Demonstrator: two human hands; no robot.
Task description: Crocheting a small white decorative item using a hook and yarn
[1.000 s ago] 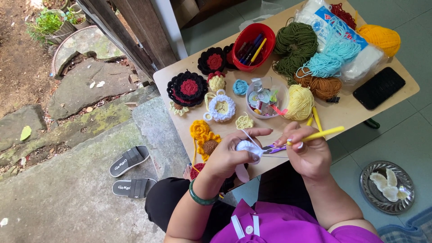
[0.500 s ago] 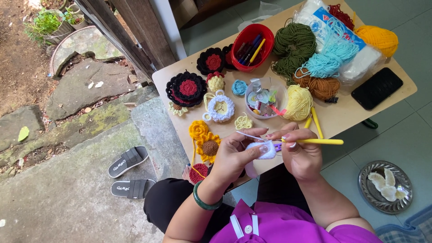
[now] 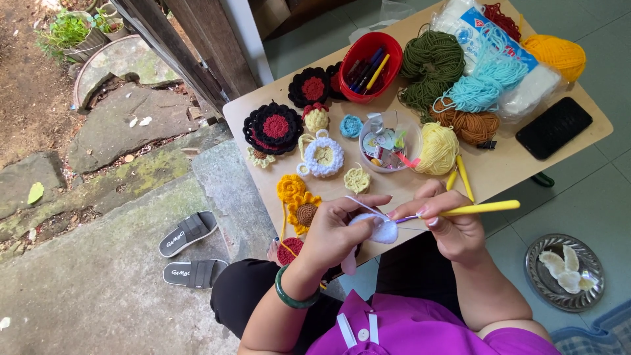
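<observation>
My left hand [image 3: 338, 230] pinches a small pale lilac crochet piece [image 3: 380, 230] over the near edge of the wooden table [image 3: 499, 167], with a strand of light yarn running across its fingers. My right hand [image 3: 447, 220] grips a yellow-handled crochet hook [image 3: 483, 208] whose tip points left into the piece. A green bangle [image 3: 292, 297] sits on my left wrist. Just beyond my left hand lie a yellow crochet sunflower [image 3: 301, 204] and a small pale yellow flower [image 3: 357, 179].
On the table are black-and-red crochet flowers [image 3: 273, 128], a red bowl of pens [image 3: 369, 66], a clear tub of small items [image 3: 388, 141], several yarn skeins [image 3: 430, 66], and a black phone [image 3: 553, 128]. Two sandals [image 3: 187, 250] lie left; a metal plate [image 3: 564, 271] sits right.
The hook has swung from slanting upward to nearly level, pointing left into the piece. Both hands stay together at the table edge.
</observation>
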